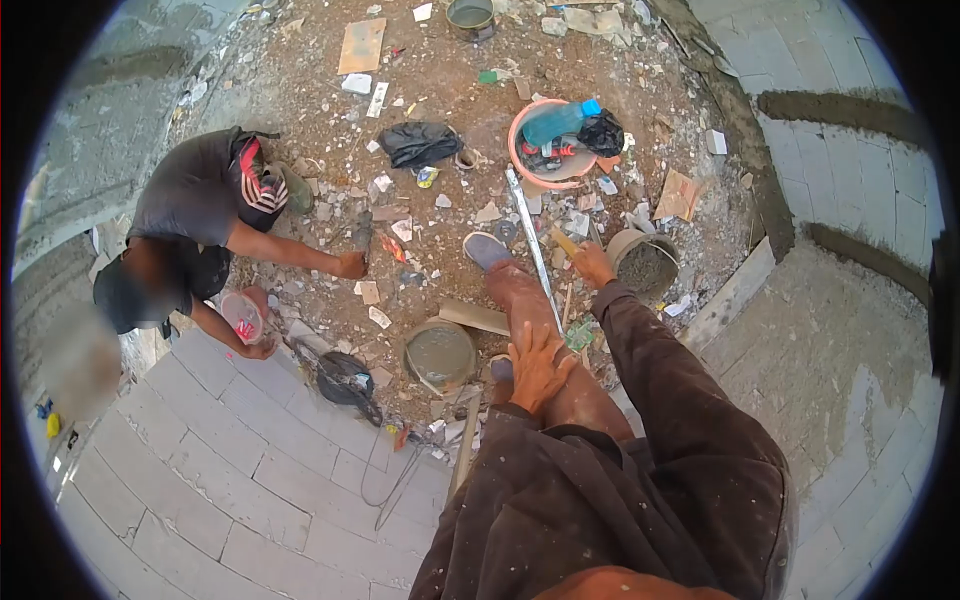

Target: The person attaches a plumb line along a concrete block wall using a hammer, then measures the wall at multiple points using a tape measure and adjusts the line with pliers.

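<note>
My left hand (540, 368) lies on my knee, fingers spread, holding nothing. My right hand (594, 264) is closed around the end of a short yellowish strip (564, 241), whose kind I cannot make out. Just right of that hand stands a bucket of grey mortar (646, 268). A long metal straightedge (532, 238) lies on the ground left of the strip. Beside my left leg is another bucket with wet grey mix (440, 354).
A crouching co-worker (185, 200) reaches out at left, near a small pink bucket (241, 314). A pink tub (517, 150) holds a blue bottle (556, 123). Rubble, a black bag (418, 146) and cardboard (361, 46) litter the ground. Block walls (290, 480) surround it.
</note>
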`<action>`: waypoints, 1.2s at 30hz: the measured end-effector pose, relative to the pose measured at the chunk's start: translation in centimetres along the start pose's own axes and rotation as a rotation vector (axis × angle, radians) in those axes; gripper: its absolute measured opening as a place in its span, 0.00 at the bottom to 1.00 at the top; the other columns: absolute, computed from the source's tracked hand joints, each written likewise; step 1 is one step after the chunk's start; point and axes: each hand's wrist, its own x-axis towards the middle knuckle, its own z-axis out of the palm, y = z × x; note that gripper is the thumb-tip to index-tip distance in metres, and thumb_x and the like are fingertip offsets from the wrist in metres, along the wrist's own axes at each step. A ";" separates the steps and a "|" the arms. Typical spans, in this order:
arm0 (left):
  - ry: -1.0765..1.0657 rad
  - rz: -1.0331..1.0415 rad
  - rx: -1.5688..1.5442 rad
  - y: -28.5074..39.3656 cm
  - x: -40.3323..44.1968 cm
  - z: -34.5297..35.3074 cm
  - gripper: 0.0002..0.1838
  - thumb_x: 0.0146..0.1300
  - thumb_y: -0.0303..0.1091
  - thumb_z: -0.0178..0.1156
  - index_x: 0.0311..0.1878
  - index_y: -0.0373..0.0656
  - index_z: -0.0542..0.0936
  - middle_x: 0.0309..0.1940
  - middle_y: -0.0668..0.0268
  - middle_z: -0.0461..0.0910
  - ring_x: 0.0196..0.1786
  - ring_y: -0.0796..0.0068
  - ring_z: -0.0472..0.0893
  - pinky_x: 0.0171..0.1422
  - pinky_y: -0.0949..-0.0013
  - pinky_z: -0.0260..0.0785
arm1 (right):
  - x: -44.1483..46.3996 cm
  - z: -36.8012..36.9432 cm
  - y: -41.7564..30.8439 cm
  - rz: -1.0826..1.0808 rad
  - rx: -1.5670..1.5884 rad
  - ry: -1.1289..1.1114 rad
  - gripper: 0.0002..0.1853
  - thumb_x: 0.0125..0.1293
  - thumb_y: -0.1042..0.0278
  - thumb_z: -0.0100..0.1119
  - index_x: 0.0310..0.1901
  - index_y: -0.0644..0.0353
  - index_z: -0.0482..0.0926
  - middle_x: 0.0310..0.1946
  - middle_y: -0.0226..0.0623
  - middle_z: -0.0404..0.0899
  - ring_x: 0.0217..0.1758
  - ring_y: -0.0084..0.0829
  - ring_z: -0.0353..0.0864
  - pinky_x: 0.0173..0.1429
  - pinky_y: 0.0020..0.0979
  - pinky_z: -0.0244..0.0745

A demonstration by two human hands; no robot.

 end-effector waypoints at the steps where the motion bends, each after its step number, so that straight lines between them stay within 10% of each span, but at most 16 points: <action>1: -0.024 -0.006 -0.007 -0.1 1.0 0.1 0.29 0.71 0.55 0.67 0.70 0.50 0.83 0.80 0.58 0.72 0.88 0.42 0.56 0.86 0.24 0.43 | 0.6 -0.6 -0.1 0.176 0.284 -0.061 0.20 0.71 0.57 0.59 0.54 0.63 0.88 0.45 0.61 0.90 0.54 0.59 0.90 0.61 0.55 0.82; 4: -0.053 -0.040 -0.038 0.2 3.7 -0.6 0.28 0.68 0.52 0.68 0.69 0.51 0.85 0.83 0.60 0.68 0.89 0.46 0.54 0.89 0.30 0.41 | 3.4 1.3 3.2 0.266 0.545 -0.074 0.18 0.69 0.57 0.62 0.50 0.64 0.86 0.44 0.57 0.90 0.46 0.57 0.90 0.55 0.54 0.83; 7: -0.078 -0.033 -0.060 0.0 4.1 0.0 0.28 0.68 0.52 0.69 0.68 0.51 0.85 0.82 0.61 0.69 0.89 0.46 0.55 0.89 0.29 0.41 | 4.4 -2.4 0.3 0.259 0.043 -0.031 0.17 0.68 0.59 0.64 0.50 0.64 0.86 0.46 0.53 0.88 0.49 0.55 0.87 0.56 0.52 0.81; 9: -0.095 -0.025 -0.070 -0.5 5.5 -0.3 0.28 0.68 0.52 0.69 0.67 0.51 0.85 0.82 0.61 0.70 0.89 0.46 0.55 0.88 0.29 0.41 | 5.1 -5.3 -3.4 -0.014 -0.203 0.485 0.17 0.69 0.62 0.63 0.53 0.64 0.85 0.50 0.52 0.85 0.55 0.56 0.82 0.60 0.54 0.78; 13: -0.110 -0.004 -0.088 -0.9 5.8 0.0 0.27 0.68 0.52 0.69 0.66 0.51 0.86 0.81 0.61 0.71 0.89 0.46 0.55 0.88 0.29 0.42 | 14.0 -5.7 -6.0 -0.168 -0.243 0.513 0.14 0.70 0.66 0.61 0.52 0.62 0.85 0.49 0.51 0.84 0.57 0.55 0.80 0.61 0.57 0.76; 21: -0.085 -0.024 -0.113 -0.5 5.5 1.5 0.25 0.67 0.51 0.70 0.64 0.52 0.86 0.79 0.62 0.73 0.88 0.46 0.56 0.88 0.28 0.43 | 31.0 -1.7 -4.8 0.049 -0.437 -0.124 0.22 0.75 0.58 0.52 0.64 0.58 0.81 0.61 0.56 0.86 0.70 0.59 0.81 0.68 0.58 0.77; 25: -0.053 -0.036 -0.140 -2.3 7.0 2.1 0.25 0.67 0.51 0.70 0.63 0.52 0.87 0.78 0.63 0.74 0.88 0.46 0.56 0.87 0.28 0.43 | 33.8 1.6 -1.3 0.030 -0.545 -0.083 0.20 0.74 0.59 0.53 0.62 0.57 0.81 0.61 0.55 0.87 0.70 0.59 0.82 0.69 0.58 0.77; 30: -0.007 -0.005 -0.190 -2.1 7.3 1.5 0.24 0.67 0.51 0.70 0.62 0.52 0.87 0.77 0.63 0.76 0.88 0.46 0.57 0.87 0.27 0.44 | 33.9 0.8 -0.4 -0.179 -0.593 0.022 0.12 0.72 0.65 0.55 0.48 0.60 0.86 0.44 0.52 0.91 0.48 0.58 0.91 0.53 0.57 0.83; 36: 0.100 -0.020 -0.190 -1.7 7.5 1.0 0.23 0.68 0.48 0.69 0.63 0.52 0.87 0.74 0.72 0.79 0.88 0.55 0.60 0.90 0.34 0.42 | 27.4 -5.1 -4.6 -0.373 -0.198 0.215 0.09 0.71 0.65 0.58 0.40 0.60 0.85 0.33 0.57 0.87 0.43 0.61 0.89 0.46 0.57 0.80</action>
